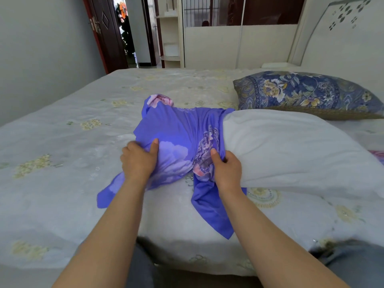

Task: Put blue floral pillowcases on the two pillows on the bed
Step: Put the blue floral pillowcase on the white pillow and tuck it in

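A white pillow (286,150) lies across the bed in front of me, its left end tucked inside a bunched blue pillowcase (176,129) with pink flowers and a cloud print. My left hand (138,161) grips the pillowcase's left part, thumb on top of the cloth. My right hand (226,169) pinches the gathered opening edge of the case against the pillow. Loose blue cloth hangs toward me between and under my forearms. A second pillow (305,94) in a blue floral cover with yellow flowers lies behind, by the headboard.
The bed (62,152) carries a pale quilt with faint yellow flowers. A cream headboard (342,34) stands at the right. Behind the bed are a wardrobe (239,44) and an open dark-red door (104,32). The bed's near edge is just below my elbows.
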A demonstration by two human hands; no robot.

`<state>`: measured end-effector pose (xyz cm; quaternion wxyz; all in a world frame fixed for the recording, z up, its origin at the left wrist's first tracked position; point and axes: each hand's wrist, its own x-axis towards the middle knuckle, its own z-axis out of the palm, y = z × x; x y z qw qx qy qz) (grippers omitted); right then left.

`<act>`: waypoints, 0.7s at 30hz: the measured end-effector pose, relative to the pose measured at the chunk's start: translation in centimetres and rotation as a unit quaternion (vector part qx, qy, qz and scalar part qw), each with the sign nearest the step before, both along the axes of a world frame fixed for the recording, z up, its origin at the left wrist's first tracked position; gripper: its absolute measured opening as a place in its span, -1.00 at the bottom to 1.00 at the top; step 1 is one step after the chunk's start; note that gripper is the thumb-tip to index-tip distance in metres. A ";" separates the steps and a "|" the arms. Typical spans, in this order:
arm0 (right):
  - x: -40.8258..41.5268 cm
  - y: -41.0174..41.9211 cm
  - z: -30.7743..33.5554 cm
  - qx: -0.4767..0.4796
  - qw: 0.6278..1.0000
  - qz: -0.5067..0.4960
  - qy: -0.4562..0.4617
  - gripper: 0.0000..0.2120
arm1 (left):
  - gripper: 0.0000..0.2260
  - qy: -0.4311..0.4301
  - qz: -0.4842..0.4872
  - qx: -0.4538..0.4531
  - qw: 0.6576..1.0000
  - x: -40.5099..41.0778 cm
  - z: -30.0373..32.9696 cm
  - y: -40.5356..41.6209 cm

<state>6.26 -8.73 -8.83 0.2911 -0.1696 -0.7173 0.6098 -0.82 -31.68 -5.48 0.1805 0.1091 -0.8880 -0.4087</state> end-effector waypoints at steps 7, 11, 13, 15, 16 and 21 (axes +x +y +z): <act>3.3 -3.1 -3.2 0.140 0.990 0.010 0.022 -0.56 | -0.60 -0.059 -0.102 -0.100 0.988 -2.3 -0.5 -1.5; 3.4 -2.7 -5.0 0.116 0.993 0.029 -0.006 -0.57 | -0.66 0.060 -0.082 0.006 0.995 -3.5 3.0 -0.6; 4.1 -2.3 -4.9 0.073 0.997 0.026 0.012 -0.64 | -0.63 0.096 -0.088 0.020 0.991 -4.8 6.2 -0.4; 4.6 -0.6 -3.9 0.067 0.996 -0.017 0.047 -0.69 | -0.63 0.114 -0.069 0.030 0.991 -5.8 8.6 -0.6; 4.7 1.0 -3.1 0.076 0.994 -0.053 0.065 -0.70 | -0.64 0.115 -0.057 0.031 0.991 -6.0 9.0 -1.0; 4.9 14.1 0.7 0.150 0.957 -0.246 0.035 -0.63 | -0.63 0.065 -0.008 0.043 0.997 -4.8 4.5 -3.8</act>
